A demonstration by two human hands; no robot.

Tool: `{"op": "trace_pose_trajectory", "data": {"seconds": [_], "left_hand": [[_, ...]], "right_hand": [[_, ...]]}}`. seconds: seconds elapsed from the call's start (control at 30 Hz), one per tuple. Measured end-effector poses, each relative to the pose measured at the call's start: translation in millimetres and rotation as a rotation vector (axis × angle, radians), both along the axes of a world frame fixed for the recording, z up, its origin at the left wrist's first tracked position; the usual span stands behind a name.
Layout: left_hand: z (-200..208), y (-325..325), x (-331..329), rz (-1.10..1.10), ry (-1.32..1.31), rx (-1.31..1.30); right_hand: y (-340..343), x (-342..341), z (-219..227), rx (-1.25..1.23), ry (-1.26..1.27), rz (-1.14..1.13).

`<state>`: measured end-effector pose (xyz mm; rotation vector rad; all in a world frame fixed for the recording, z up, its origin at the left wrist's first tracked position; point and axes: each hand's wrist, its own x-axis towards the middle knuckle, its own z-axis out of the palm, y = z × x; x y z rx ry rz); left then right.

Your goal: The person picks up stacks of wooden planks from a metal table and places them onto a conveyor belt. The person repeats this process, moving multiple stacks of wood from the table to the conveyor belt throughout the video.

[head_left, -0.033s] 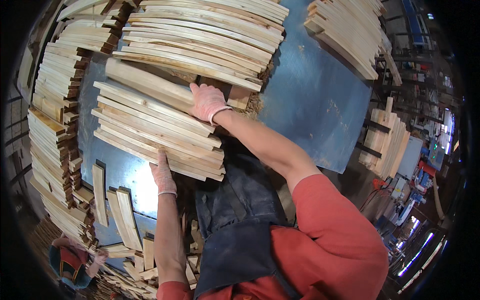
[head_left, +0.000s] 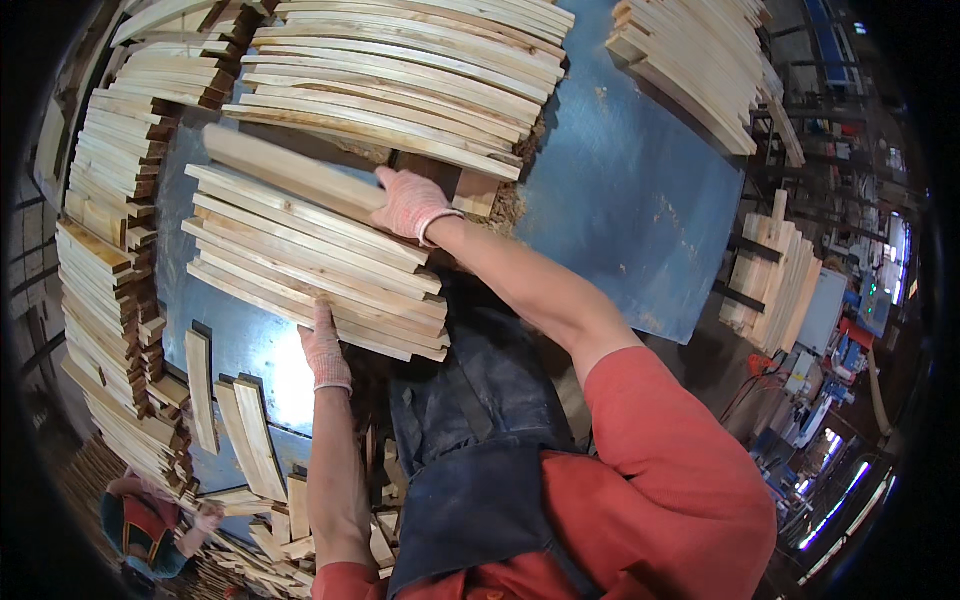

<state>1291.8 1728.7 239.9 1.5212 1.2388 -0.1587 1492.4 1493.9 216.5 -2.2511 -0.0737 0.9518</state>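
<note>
My right hand (head_left: pixel 415 205), in a pale pinkish work glove, is closed on the near end of a wooden slat (head_left: pixel 290 175). This slat is slightly blurred and lies tilted along the far side of a row of slats (head_left: pixel 310 250) set side by side. At the near edge of that row is my left hand (head_left: pixel 325 355), gloved too. Its thumb reaches over the edge slat, and its other fingers are partly hidden against the slat's side.
Beyond the row lies a larger bank of curved slats (head_left: pixel 400 85) on the blue-grey metal table (head_left: pixel 630 200). Stacked slats (head_left: pixel 105 280) line the left side, and another stack (head_left: pixel 690 70) stands far right. Sawdust (head_left: pixel 508 210) lies near my right wrist. Another person (head_left: pixel 150 525) is at lower left.
My right hand has shifted slightly left and away from me with its slat, whose far end has moved up and left. The left hand stays put.
</note>
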Motion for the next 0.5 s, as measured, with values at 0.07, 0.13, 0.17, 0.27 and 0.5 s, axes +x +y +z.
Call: {"op": "trace_pose_trajectory", "data": {"seconds": [0.07,0.13,0.17,0.27,0.5], "left_hand": [[4.1,-2.5,5.8,-0.024,0.024,-0.013],[3.3,-1.5,7.6,-0.044,0.057,-0.006],[-0.4,4.5,3.5,-0.134,0.124,0.085],[4.5,14.9,4.8,-0.392,0.303,0.351],[-40.5,-34.2,-30.1,-0.112,0.203,0.390]], "right_hand": [[-3.4,-3.3,0.6,0.089,-0.050,0.132],[-6.3,-1.6,3.1,0.184,0.049,0.234],[-3.5,-2.1,3.0,0.157,0.100,0.270],[12.4,4.1,5.9,0.101,0.139,0.318],[65.2,23.7,33.7,-0.129,0.056,0.311]]}}
